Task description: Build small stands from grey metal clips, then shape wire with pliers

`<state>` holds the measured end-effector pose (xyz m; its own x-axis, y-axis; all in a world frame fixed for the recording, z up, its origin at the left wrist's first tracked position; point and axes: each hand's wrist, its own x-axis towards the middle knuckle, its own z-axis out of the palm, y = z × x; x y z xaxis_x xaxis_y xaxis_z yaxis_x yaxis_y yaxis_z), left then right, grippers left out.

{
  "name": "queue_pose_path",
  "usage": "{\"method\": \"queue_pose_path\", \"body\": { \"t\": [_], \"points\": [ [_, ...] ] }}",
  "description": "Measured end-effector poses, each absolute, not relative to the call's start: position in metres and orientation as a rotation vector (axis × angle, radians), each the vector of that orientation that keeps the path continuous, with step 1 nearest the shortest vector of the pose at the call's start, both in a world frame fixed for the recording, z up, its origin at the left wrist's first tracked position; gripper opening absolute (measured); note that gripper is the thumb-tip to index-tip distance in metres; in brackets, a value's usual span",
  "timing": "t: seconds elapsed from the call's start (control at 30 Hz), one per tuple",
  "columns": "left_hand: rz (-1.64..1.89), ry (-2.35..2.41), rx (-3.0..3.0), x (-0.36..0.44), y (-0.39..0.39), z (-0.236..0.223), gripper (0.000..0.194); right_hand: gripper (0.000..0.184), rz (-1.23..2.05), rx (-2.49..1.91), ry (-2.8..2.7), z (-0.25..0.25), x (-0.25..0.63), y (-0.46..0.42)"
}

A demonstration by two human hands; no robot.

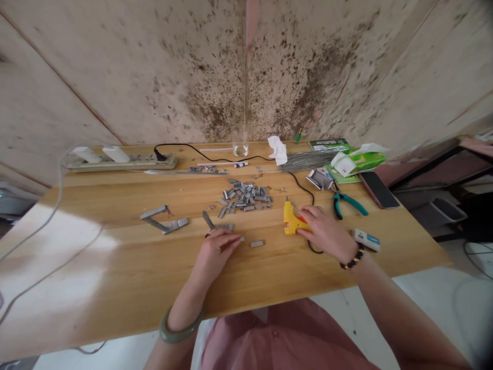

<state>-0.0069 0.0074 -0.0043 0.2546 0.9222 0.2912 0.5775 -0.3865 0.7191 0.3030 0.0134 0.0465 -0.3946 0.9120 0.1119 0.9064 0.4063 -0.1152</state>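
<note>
My right hand (pixel 327 231) is wrapped round the handle of a yellow hot glue gun (pixel 289 218), which lies low over the table with its nozzle pointing toward the wall. My left hand (pixel 219 251) rests at the table with thumb and fingers pinched together on a small grey staple strip (pixel 242 239), mostly covered by the fingertips. Just beyond those fingers, a joined piece of staple strips (pixel 208 220) sticks up at a slant. One loose staple strip (pixel 257 243) lies to the right. Farther left stands an angular assembly of staple strips (pixel 156 218).
Behind the hands is a heap of staple strips (pixel 248 195). Pliers (pixel 348 204), a small box (pixel 367 240), an opened box (pixel 320 179), a phone (pixel 379 190) and a tissue pack (pixel 358 160) lie right. A glass (pixel 241 148), thin wires (pixel 308 159) and a power strip (pixel 146 162) line the back.
</note>
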Motion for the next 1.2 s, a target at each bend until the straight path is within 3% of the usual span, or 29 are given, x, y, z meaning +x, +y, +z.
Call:
{"method": "queue_pose_path", "body": {
  "t": [0.13,0.43,1.2],
  "points": [
    [0.936,1.351,2.116,-0.008,0.007,-0.009,0.012,0.027,0.224,-1.294,-2.558,0.044,0.252,-0.002],
    [0.852,1.327,2.253,-0.006,0.007,-0.004,0.011,0.011,0.315,-1.286,-2.684,0.020,0.202,0.000],
    [0.781,1.330,2.291,-0.003,0.006,-0.004,0.012,0.012,0.462,-1.206,-2.419,0.001,0.201,0.001]
  ]
}}
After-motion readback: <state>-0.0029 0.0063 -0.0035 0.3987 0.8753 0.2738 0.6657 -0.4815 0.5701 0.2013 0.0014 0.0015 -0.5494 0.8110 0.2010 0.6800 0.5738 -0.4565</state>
